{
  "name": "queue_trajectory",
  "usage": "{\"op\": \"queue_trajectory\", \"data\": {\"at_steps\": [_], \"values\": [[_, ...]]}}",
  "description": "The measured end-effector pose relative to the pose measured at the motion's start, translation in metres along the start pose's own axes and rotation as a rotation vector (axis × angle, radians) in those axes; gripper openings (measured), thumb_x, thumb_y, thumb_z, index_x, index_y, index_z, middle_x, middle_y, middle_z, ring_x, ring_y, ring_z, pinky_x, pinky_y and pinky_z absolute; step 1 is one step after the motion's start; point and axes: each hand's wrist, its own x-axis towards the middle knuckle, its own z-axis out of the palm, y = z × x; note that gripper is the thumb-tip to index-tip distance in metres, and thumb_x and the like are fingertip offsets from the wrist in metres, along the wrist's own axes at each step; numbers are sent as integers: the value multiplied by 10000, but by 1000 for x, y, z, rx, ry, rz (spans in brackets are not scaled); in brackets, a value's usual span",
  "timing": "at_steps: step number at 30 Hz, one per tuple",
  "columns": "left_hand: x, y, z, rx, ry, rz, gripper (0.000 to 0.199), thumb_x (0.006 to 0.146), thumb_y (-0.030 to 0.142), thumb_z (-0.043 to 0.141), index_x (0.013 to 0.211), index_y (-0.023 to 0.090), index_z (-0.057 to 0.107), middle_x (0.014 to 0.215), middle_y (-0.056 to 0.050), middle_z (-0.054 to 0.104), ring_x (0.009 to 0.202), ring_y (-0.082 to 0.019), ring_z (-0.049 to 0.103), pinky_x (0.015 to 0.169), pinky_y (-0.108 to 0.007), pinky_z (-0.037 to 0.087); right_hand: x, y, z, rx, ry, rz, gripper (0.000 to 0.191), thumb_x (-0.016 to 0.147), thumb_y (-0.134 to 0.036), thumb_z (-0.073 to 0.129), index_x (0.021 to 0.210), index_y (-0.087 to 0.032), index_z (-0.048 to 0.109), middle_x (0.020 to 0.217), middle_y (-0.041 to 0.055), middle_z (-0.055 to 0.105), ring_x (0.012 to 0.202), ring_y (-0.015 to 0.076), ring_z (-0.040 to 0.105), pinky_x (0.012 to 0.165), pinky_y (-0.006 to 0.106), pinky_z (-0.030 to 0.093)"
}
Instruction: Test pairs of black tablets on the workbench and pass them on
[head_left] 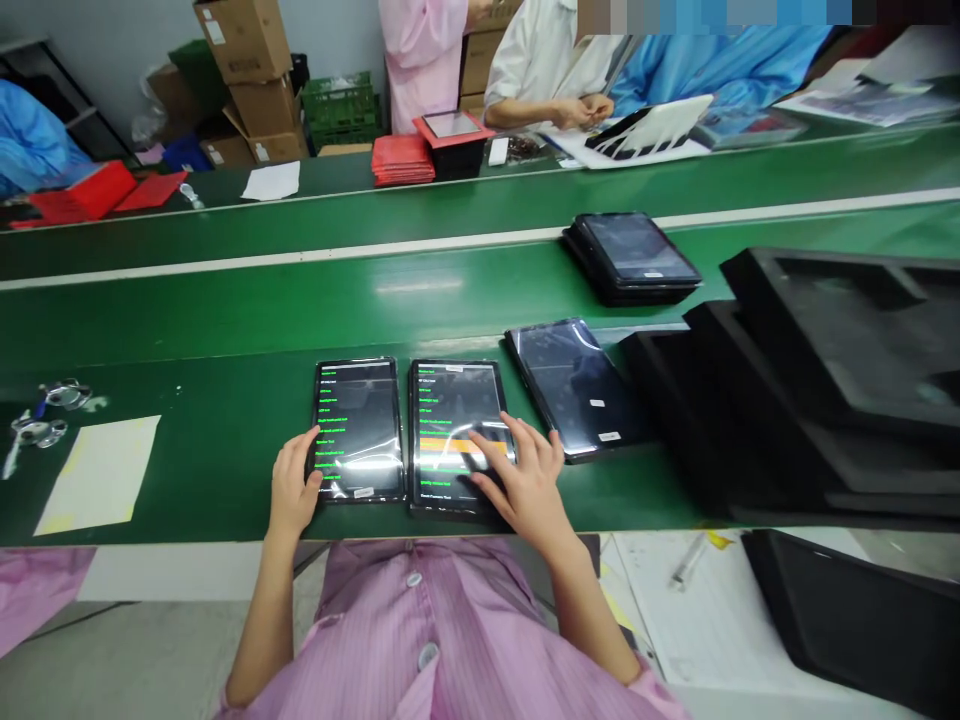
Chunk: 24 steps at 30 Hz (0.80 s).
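Two tablets lie side by side on the green bench in front of me, their lit screens showing lists of green text. My left hand (294,485) rests at the lower left edge of the left tablet (360,430), thumb and forefinger apart. Over the right tablet (454,420) my right hand (525,480) is spread, its forefinger at an orange-highlighted row. No object is in that hand. Just to the right lies a third tablet (566,380), tilted, with a dark screen and small white labels.
Black trays (840,340) are piled at the right; another black tray (862,620) sits lower. Farther back is a stack of tablets (637,250). A paper sheet (101,475) and metal-and-clear items (41,430) lie left. Co-workers sit across the bench, near red boxes (403,160).
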Motion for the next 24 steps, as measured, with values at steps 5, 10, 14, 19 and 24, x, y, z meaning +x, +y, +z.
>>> {"op": "queue_trajectory", "data": {"at_steps": [5, 10, 14, 19, 24], "values": [[-2, 1, -3, -53, 67, -5, 817, 942, 754, 159, 1388, 187, 545, 1321, -155, 610, 1115, -294, 609, 982, -445, 465, -6, 11, -4, 25, 109, 93, 538, 996, -392, 472, 1518, -343, 347, 1470, 160, 379, 1316, 382, 397, 1107, 696, 238], [-4, 2, -3, -111, 76, -48, 853, 921, 785, 168, 1424, 185, 506, 1296, -160, 623, 1088, -291, 623, 959, -446, 478, -5, 14, -1, 32, 105, 101, 560, 999, -383, 466, 1535, -336, 311, 1457, 161, 404, 1307, 373, 414, 1112, 683, 246], [-2, -1, 0, -190, 105, -136, 912, 903, 806, 132, 1511, 176, 387, 1239, -153, 641, 1017, -275, 639, 910, -440, 502, 0, 15, 1, 26, 46, 87, 493, 1008, -381, 448, 1495, -329, 385, 1439, 155, 438, 1310, 346, 424, 1120, 669, 251], [7, -8, 2, -201, 66, -80, 784, 966, 715, 112, 1457, 230, 484, 1415, -130, 547, 1258, -298, 532, 1066, -476, 404, 12, 9, 3, -26, -92, 82, 394, 1004, -415, 449, 1371, -328, 566, 1499, 158, 381, 1344, 366, 379, 1109, 691, 255], [20, -9, 1, -160, 8, -34, 752, 980, 689, 97, 1423, 264, 532, 1437, -95, 534, 1349, -280, 467, 1161, -457, 305, 25, -1, 6, -38, -180, 59, 420, 980, -450, 503, 1386, -368, 570, 1585, 135, 289, 1387, 396, 319, 1107, 716, 219]]}}
